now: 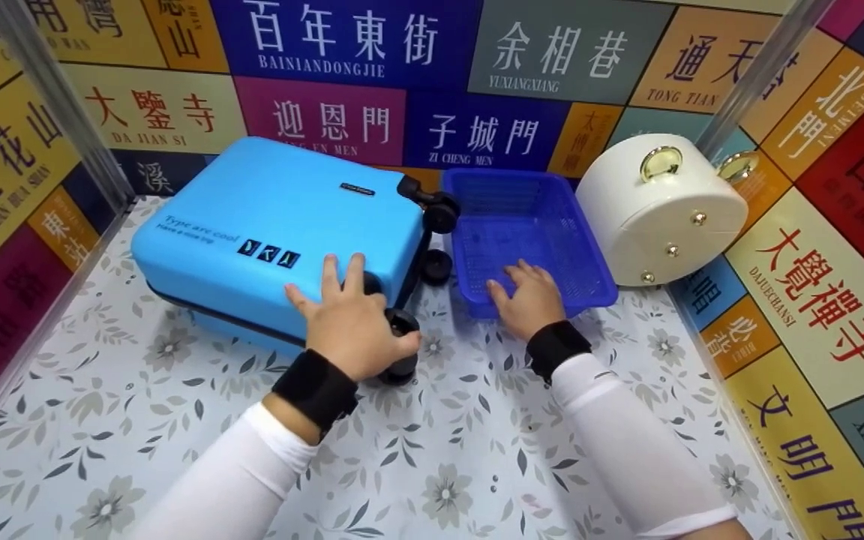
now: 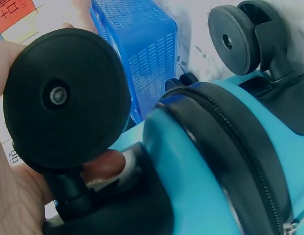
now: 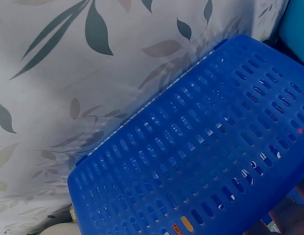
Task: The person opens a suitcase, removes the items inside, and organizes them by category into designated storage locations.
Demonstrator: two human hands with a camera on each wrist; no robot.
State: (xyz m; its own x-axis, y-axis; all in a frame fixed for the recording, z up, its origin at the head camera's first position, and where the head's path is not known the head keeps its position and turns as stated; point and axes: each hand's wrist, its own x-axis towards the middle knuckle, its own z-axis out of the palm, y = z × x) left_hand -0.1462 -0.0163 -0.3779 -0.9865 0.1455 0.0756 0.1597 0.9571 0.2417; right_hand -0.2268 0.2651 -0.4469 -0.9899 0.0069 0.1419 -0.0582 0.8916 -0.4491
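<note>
A light blue suitcase (image 1: 274, 225) with black wheels lies flat on the left. My left hand (image 1: 353, 330) rests on its near right corner, fingers spread over the shell and palm beside a wheel. The left wrist view shows this black wheel (image 2: 66, 100) close up, with a finger partly hidden behind it. To the right of the suitcase stands a blue perforated plastic basket (image 1: 589, 277). Over its near rim lies my right hand (image 1: 533, 300), fingers loosely extended into the basket. In the right wrist view, the basket wall (image 3: 181, 142) hides most of that hand.
A round cream case (image 1: 649, 225) with gold-coloured fittings stands right of the basket, against the corner. Panels printed with Chinese characters (image 1: 342, 37) enclose the back and sides. A floral cloth (image 1: 432, 465) covers the surface.
</note>
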